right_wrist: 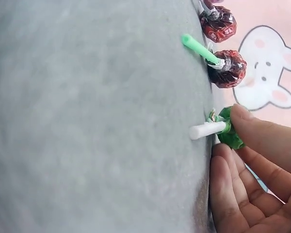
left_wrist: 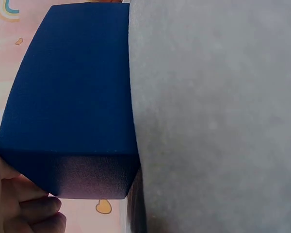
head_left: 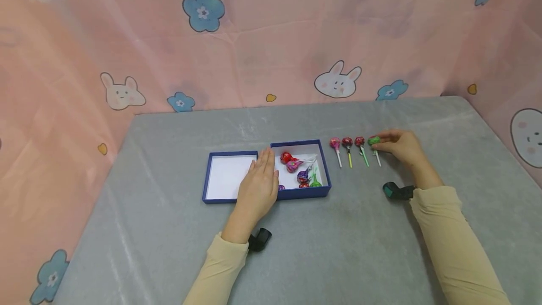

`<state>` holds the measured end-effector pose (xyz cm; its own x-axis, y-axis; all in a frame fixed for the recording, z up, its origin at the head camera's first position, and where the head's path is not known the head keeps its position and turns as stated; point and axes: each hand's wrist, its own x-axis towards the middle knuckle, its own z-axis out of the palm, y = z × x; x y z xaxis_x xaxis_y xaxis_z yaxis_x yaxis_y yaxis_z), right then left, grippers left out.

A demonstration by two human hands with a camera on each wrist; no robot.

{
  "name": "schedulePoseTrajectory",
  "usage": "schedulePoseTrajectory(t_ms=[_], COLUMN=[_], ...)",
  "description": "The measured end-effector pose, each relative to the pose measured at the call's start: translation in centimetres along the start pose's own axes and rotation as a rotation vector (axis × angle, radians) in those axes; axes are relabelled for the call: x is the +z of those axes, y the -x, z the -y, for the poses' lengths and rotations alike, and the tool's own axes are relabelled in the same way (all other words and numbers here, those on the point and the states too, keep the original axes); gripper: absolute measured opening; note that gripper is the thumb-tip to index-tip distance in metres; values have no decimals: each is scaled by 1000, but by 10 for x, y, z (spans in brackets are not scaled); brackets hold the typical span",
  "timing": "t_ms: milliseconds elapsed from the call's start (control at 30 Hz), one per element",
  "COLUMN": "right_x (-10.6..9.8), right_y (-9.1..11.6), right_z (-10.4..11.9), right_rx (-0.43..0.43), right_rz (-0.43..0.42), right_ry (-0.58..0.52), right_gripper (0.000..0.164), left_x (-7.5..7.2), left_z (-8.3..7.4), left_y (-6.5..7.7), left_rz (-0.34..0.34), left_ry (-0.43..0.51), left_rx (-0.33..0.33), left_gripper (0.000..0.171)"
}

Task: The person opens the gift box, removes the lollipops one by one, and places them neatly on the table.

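Observation:
At the right end of a row of lollipops, my right hand [head_left: 402, 147] pinches a green-wrapped lollipop [right_wrist: 231, 128] by its head between thumb and fingers, its white stick pointing toward me. Left of it lie a red lollipop [head_left: 359, 141] with a green stick, a dark red lollipop [head_left: 347, 142] with a yellow stick and a pink lollipop [head_left: 335, 143]. My left hand [head_left: 258, 185] grips the left wall of a blue box [left_wrist: 72, 82], thumb at the inner side and fingers outside. Several red, purple and green lollipops [head_left: 292, 166] lie inside the box.
A shallow blue-rimmed tray [head_left: 230, 177] with a white inside, perhaps the box's lid, lies left of the box, partly behind my left hand. Grey cloth covers the table [head_left: 338, 248]. A pink patterned curtain [head_left: 254, 51] hangs behind and at both sides.

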<state>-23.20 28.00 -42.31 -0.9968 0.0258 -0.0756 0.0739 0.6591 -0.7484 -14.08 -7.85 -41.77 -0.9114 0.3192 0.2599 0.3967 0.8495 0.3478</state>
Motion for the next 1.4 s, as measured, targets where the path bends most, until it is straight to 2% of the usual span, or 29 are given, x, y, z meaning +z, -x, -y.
schedulePoseTrajectory(t_ms=[433,667,1100,1400], right_x=[-1,-1,-5,-6], right_y=[2,1,9,21], right_z=[4,3,9,30], right_rx=[-50,-48,-41,-85], right_rz=[-14,-19,-50,-13], right_ry=[46,6,12,-93], right_gripper=[40,39,42,46], left_x=[2,1,2,1], left_z=[0,0,0,0], left_y=[1,1,1,1], left_rz=[3,-2,-9,-35], left_ry=[29,31,24,19], left_rx=[-11,-11,0,17], left_gripper=[50,50,49,49])
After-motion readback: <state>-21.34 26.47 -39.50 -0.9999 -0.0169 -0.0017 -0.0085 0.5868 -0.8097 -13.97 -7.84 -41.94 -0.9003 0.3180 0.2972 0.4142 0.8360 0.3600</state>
